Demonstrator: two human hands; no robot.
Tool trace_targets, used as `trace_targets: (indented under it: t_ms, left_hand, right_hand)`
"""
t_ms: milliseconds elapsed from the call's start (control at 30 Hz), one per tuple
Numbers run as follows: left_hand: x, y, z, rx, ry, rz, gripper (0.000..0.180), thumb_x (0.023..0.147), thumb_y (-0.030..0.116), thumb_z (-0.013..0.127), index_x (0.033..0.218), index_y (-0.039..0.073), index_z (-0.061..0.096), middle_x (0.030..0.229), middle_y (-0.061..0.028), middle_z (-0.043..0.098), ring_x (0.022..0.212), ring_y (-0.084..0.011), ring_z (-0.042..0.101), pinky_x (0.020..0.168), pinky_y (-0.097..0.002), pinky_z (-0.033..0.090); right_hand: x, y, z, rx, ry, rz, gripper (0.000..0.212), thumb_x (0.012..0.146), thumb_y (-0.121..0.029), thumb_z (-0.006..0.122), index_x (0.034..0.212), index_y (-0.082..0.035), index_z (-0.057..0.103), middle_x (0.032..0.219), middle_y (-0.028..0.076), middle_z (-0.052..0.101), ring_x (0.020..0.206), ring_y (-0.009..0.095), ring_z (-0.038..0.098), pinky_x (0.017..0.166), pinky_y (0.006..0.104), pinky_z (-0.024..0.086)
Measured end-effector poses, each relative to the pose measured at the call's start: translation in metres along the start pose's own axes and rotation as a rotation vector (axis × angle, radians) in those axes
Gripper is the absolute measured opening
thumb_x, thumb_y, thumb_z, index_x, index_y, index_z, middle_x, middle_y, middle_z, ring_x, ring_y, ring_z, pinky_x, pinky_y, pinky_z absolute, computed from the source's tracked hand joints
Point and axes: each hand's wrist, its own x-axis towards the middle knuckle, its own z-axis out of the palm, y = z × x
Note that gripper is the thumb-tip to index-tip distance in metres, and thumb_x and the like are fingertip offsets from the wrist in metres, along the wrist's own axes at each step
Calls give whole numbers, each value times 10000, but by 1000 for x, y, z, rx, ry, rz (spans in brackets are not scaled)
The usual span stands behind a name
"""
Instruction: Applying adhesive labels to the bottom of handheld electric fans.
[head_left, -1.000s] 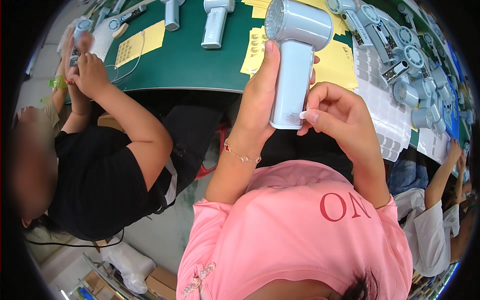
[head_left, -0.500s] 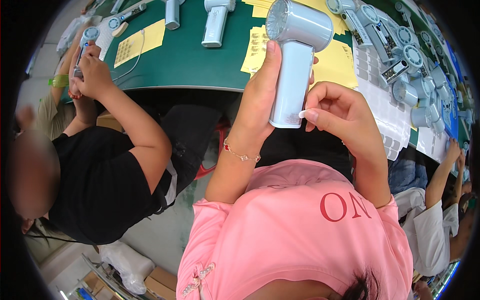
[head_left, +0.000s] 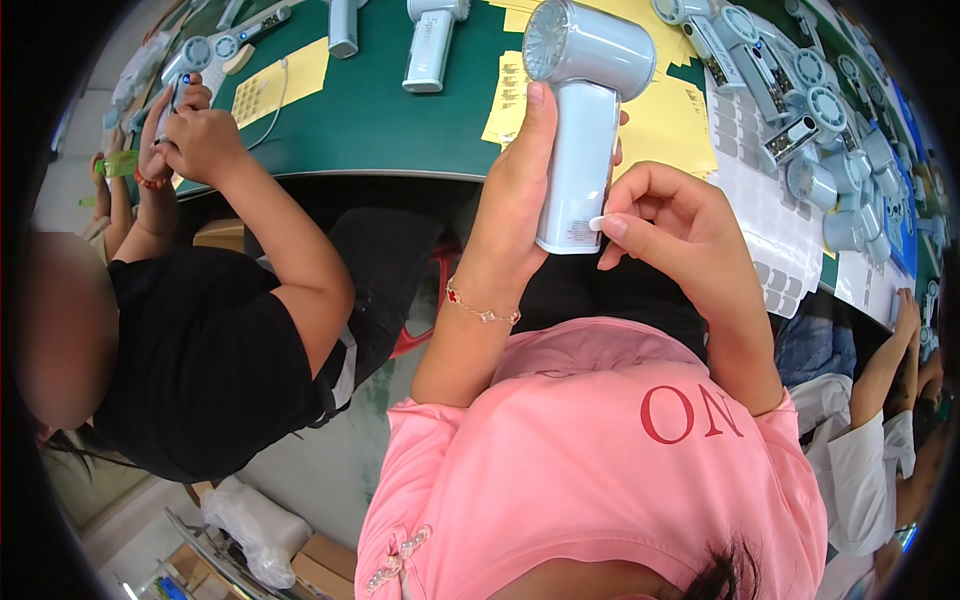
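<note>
My left hand (head_left: 520, 190) grips the handle of a pale blue hand-held fan (head_left: 585, 110), held upright in front of my chest with its round head at the top. My right hand (head_left: 665, 225) rests at the lower right of the handle, its thumb tip pressing on a small label near the handle's base. A thin bracelet circles my left wrist. Behind the fan lie yellow sheets (head_left: 665, 115) on the green table (head_left: 380, 110).
A person in black at my left holds another fan (head_left: 185, 65) in both hands. Several more fans (head_left: 800, 90) and white sticker sheets (head_left: 765, 215) lie at the right. Two fans (head_left: 430, 40) lie at the table's far side. A person in white sits at the right.
The person at my left has lowered the fan toward the table. My own hands and the fan have hardly moved.
</note>
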Motion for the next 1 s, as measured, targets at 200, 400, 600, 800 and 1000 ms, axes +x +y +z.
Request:
trace_targets:
  t_ms: [200, 400, 600, 800, 1000]
  left_hand:
    - [-1, -1, -2, -20, -3, -5, 607, 937, 494, 256, 1092, -45, 488, 851, -102, 559, 731, -130, 539, 649, -247, 472]
    - [1, -3, -1, -21, -13, -4, 617, 924, 531, 254, 1055, -2, 534, 784, -59, 562, 684, -84, 542, 600, -210, 459]
    - [-2, -3, 0, -32, 0, -7, 641, 930, 521, 247, 1084, -51, 492, 780, -71, 529, 661, -111, 496, 595, -226, 429]
    - [-4, 2, 3, 15, -3, -14, 634, 930, 520, 248, 1081, -46, 491, 772, -64, 526, 646, -95, 480, 567, -213, 410]
    - [-3, 4, -1, -189, -74, -43, 623, 922, 537, 256, 1032, -17, 519, 719, -45, 532, 567, -72, 457, 503, -198, 383]
  right_hand:
    - [0, 3, 3, 17, 2, -32, 111, 788, -34, 624, 851, 27, 554, 808, 35, 554, 703, 89, 543, 607, 227, 519]
    - [-1, 3, 2, 8, 8, -42, 111, 786, -32, 623, 848, 27, 553, 801, 39, 553, 697, 91, 542, 608, 227, 522]
    - [-2, 6, 6, 18, 34, -47, 102, 784, -20, 619, 832, 23, 540, 796, 38, 551, 691, 85, 542, 611, 216, 515]
    - [-3, 11, 10, -20, 105, -98, 107, 775, 11, 616, 821, 22, 520, 780, 40, 546, 675, 81, 546, 587, 205, 498]
    - [7, 14, -10, 317, 149, -84, 89, 825, -61, 563, 851, 18, 531, 710, 41, 524, 562, 120, 541, 517, 232, 470]
